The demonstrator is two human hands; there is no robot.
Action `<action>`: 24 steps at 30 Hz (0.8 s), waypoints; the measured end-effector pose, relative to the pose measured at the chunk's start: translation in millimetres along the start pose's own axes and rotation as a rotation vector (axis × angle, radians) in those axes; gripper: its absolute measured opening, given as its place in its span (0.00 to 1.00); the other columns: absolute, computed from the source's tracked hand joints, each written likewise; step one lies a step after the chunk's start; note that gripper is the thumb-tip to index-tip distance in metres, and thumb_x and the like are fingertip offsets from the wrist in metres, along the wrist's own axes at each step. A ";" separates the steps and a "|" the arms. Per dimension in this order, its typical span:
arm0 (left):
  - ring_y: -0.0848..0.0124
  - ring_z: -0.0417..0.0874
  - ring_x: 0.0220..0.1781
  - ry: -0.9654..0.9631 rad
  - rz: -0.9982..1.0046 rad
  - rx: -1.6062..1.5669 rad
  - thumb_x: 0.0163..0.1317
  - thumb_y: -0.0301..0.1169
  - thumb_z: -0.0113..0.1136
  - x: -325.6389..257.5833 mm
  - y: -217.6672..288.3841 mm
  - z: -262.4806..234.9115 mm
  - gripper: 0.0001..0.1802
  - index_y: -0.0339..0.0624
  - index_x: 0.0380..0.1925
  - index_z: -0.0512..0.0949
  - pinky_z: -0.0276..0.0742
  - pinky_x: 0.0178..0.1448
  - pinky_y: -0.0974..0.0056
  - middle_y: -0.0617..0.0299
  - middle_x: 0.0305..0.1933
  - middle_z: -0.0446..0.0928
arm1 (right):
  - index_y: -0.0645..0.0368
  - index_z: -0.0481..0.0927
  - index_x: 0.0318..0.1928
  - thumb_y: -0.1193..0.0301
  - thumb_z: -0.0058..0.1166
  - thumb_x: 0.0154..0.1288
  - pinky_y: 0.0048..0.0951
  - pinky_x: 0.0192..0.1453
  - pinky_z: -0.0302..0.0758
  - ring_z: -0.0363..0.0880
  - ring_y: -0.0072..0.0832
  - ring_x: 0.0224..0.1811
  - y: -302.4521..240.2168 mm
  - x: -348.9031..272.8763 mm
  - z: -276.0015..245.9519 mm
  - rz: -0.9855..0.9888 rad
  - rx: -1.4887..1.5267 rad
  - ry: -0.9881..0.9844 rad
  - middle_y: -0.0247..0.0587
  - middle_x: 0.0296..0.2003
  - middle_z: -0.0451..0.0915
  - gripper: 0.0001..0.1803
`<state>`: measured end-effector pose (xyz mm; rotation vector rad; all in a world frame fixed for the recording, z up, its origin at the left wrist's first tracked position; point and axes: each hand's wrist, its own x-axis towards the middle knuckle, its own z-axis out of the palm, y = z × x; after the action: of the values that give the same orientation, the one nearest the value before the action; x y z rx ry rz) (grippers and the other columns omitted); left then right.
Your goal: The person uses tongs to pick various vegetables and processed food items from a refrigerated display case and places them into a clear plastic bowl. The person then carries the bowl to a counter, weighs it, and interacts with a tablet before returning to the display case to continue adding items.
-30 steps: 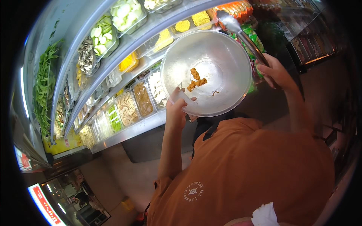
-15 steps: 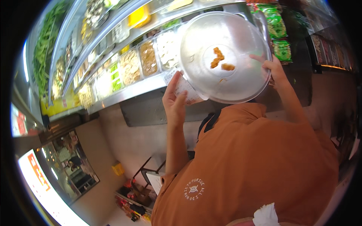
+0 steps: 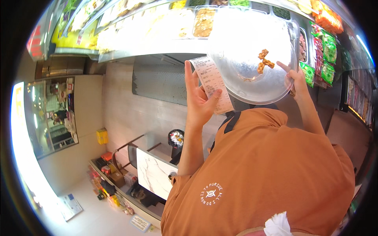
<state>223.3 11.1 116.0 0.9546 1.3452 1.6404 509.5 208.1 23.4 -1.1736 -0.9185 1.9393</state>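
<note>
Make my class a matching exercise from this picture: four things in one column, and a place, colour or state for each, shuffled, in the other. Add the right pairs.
Column one
1. Receipt
2. Bowl
3. Twisted pieces of food
4. Shirt

Column two
A. Lying inside the bowl
B. Orange-brown, with a round white print
C. Held in the left hand
D. See-through, held near its rim by the right hand

Right pairs
1-C
2-D
3-A
4-B

Receipt (image 3: 211, 80) illegible; bowl (image 3: 238, 76) partly glare-hidden
</note>
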 end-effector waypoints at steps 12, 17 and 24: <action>0.55 0.75 0.73 0.162 0.090 -0.011 0.61 0.06 0.57 -175.6 6.6 -182.2 0.61 0.50 0.83 0.29 0.81 0.67 0.55 0.43 0.77 0.59 | 0.62 0.65 0.45 0.79 0.47 0.55 0.21 0.14 0.69 0.67 0.20 0.10 139.2 -111.0 171.9 0.026 -0.173 -0.190 0.68 0.63 0.78 0.15; 0.55 0.73 0.74 0.233 0.085 -0.027 0.60 0.06 0.56 -208.9 9.9 -195.4 0.61 0.50 0.83 0.29 0.80 0.68 0.54 0.43 0.77 0.59 | 0.62 0.64 0.46 0.80 0.46 0.55 0.21 0.14 0.68 0.67 0.20 0.10 154.2 -125.7 196.5 0.036 -0.218 -0.234 0.69 0.63 0.78 0.16; 0.55 0.73 0.74 0.261 0.117 -0.016 0.61 0.07 0.56 -208.8 9.1 -186.8 0.60 0.48 0.83 0.29 0.78 0.70 0.54 0.44 0.77 0.60 | 0.61 0.68 0.42 0.80 0.49 0.54 0.20 0.19 0.74 0.72 0.20 0.14 146.9 -117.4 190.0 0.043 -0.218 -0.285 0.71 0.59 0.80 0.13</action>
<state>136.4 -253.3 82.6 0.8451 1.4681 1.9141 350.4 -6.6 16.9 -1.0580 -1.2911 2.1186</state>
